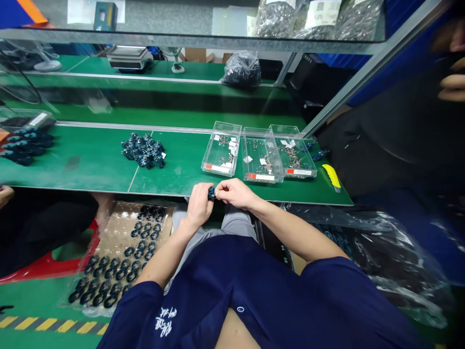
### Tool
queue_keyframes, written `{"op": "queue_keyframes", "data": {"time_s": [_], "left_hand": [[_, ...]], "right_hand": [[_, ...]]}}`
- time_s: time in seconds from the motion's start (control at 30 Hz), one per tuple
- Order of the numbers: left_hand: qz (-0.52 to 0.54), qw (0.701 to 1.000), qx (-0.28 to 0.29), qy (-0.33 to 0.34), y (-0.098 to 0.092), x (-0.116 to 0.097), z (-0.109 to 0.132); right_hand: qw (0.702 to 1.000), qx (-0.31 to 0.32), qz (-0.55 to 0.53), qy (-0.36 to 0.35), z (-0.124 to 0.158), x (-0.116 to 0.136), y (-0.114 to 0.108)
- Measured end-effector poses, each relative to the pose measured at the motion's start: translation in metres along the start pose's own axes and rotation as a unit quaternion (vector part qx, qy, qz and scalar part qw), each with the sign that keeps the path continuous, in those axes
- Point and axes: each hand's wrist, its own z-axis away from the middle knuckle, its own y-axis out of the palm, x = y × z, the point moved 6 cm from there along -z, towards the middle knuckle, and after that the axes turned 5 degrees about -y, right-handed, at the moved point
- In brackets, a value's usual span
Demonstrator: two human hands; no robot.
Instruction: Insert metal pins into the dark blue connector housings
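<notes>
L hand (199, 204) & R hand (235, 193) clenched on small blue part (211, 193), bottom ctr; blue parts pile (143, 151) mid-frame, clear trays of pins (222, 124) right of it, both w/ stock left.

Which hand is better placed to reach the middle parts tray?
Probably the right hand: it lies nearer the tray than the left hand does, and both hands are on the small blue part.

A small blue plastic part (211, 193) is pinched between the left hand (199, 204) and right hand (234, 193), partly hidden, just over the bench edge (163, 195).
</notes>
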Motion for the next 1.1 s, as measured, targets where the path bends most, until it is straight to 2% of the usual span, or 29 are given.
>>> {"op": "queue_keyframes", "data": {"time_s": [0.17,0.27,0.37,0.47,0.53,0.7,0.9,1.1], "left_hand": [[-0.019,1.0,0.013,0.007,0.004,-0.002,-0.004],[-0.019,0.999,0.025,0.014,0.008,-0.004,-0.006],[-0.026,0.999,0.032,0.021,0.011,-0.007,-0.01],[-0.038,0.997,0.044,0.041,0.017,-0.013,-0.016],[-0.041,0.996,0.057,0.058,0.023,-0.017,-0.021],[-0.02,0.992,0.112,0.06,0.05,-0.021,-0.037],[0.053,0.983,0.177,0.019,0.086,-0.034,-0.055],[0.09,0.966,0.244,0.01,0.112,-0.053,-0.069]], "right_hand": [[0.998,-0.051,0.023,-0.013,-0.002,-0.014,-0.004],[0.998,-0.068,0.001,-0.014,-0.002,-0.023,-0.005],[0.993,-0.062,-0.092,0.036,-0.002,-0.034,-0.007],[0.973,-0.07,-0.198,0.092,0.001,-0.043,-0.012],[0.962,-0.081,-0.239,0.101,0.004,-0.047,-0.018],[0.95,-0.092,-0.275,0.112,0.011,-0.059,-0.044],[0.911,-0.067,-0.354,0.201,0.024,-0.084,-0.074],[0.949,-0.046,-0.28,0.14,0.033,-0.09,-0.101]]}}
